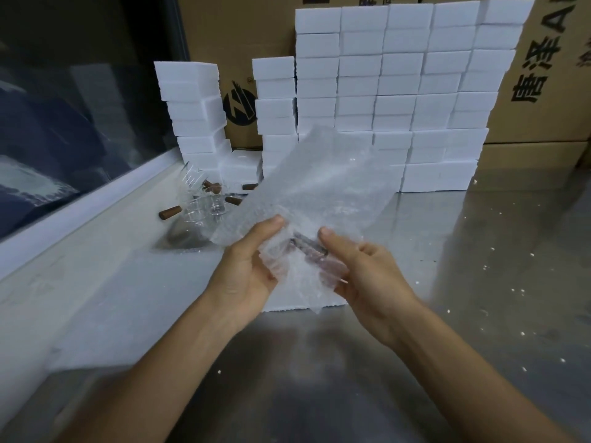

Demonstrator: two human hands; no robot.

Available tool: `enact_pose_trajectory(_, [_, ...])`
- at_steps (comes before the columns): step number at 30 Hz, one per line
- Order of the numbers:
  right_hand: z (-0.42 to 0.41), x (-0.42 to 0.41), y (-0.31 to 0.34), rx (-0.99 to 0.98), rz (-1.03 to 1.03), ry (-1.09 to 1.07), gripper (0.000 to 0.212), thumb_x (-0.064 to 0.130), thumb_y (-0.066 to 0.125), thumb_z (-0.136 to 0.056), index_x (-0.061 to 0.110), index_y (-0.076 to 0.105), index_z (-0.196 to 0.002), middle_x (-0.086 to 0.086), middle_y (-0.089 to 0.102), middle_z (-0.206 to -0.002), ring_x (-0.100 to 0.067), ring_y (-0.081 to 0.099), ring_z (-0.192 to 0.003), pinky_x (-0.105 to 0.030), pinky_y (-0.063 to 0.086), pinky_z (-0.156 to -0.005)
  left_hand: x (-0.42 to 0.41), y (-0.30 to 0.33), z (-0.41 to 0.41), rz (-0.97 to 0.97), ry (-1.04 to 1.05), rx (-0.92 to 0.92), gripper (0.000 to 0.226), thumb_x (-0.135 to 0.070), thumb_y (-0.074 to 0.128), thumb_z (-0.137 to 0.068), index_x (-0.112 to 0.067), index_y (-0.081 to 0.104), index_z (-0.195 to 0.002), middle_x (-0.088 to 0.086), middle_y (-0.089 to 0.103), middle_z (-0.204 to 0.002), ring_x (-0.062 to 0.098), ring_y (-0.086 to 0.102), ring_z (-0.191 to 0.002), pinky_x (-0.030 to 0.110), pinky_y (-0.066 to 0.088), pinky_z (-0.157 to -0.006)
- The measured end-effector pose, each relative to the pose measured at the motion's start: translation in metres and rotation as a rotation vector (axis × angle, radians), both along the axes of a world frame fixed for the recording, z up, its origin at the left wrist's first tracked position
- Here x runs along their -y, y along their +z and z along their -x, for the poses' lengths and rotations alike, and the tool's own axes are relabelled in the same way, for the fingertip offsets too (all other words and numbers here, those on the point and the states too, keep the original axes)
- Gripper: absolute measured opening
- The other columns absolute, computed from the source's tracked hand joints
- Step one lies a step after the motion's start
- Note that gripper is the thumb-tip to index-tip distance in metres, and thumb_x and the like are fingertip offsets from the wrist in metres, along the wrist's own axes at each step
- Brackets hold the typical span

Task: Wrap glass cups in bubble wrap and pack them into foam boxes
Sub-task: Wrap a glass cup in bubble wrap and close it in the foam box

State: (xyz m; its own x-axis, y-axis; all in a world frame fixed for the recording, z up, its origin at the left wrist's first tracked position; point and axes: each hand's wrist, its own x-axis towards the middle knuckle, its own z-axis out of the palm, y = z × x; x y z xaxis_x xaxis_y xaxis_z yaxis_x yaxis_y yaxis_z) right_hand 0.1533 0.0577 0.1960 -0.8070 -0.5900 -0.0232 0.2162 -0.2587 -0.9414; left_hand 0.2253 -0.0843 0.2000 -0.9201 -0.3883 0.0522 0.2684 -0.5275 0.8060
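1. Left hand (248, 273) and right hand (364, 273) raised above the counter (479, 314), near its front, both clamped on one bubble wrap (319, 193) sheet, thumbs on top.
2. Cup (308, 249) lies inside the wrap between the two thumbs; only its dark handle shows clearly, long axis running from upper left to lower right. Glass body blurred through the wrap.
3. Wrap's free end rises up and away toward the far edge, long axis tilted right.
4. Foam box (287, 306) on the counter just beneath the hands, mostly hidden.
5. Bare cups (208, 203) with brown handles sit far left, near the sill.
6. Foam stacks (399, 75) line the far edge, cartons (543, 91) behind.
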Motion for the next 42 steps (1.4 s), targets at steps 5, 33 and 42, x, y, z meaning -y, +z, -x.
enact_pose_trajectory(5, [0.009, -0.003, -0.001, -0.037, 0.066, -0.337, 0.005, 0.018, 0.071, -0.09, 0.017, 0.072, -0.085, 0.002, 0.074, -0.074, -0.011, 0.067, -0.064, -0.021, 0.048, -0.053, -0.004, -0.007, 0.004, 0.066, -0.009, 0.035, 0.046, -0.013, 0.082, -0.067, -0.013, 0.069, -0.111, 0.012, 0.068, -0.112, 0.029, 0.065, -0.098, 0.04, 0.055, -0.08])
enact_pose_trajectory(33, [0.011, -0.013, -0.011, -0.97, -0.194, -0.222, 0.033, 0.05, 0.044, -0.099, 0.035, 0.062, -0.075, 0.02, 0.061, -0.064, 0.001, 0.062, -0.064, -0.012, 0.042, -0.061, -0.002, -0.004, -0.006, 0.367, -0.212, -0.091, 0.038, -0.018, 0.074, -0.07, -0.024, 0.073, -0.108, 0.008, 0.072, -0.104, 0.026, 0.069, -0.1, 0.035, 0.056, -0.079])
enact_pose_trajectory(42, [0.003, -0.001, -0.009, -0.601, -0.102, -0.268, 0.057, 0.041, 0.06, -0.096, 0.023, 0.041, -0.045, 0.013, 0.035, -0.047, -0.004, 0.032, -0.046, -0.018, 0.028, -0.047, -0.003, -0.004, -0.007, 0.391, -0.17, -0.151, 0.05, -0.01, 0.075, -0.069, -0.013, 0.064, -0.118, 0.013, 0.069, -0.11, 0.031, 0.066, -0.107, 0.033, 0.054, -0.084])
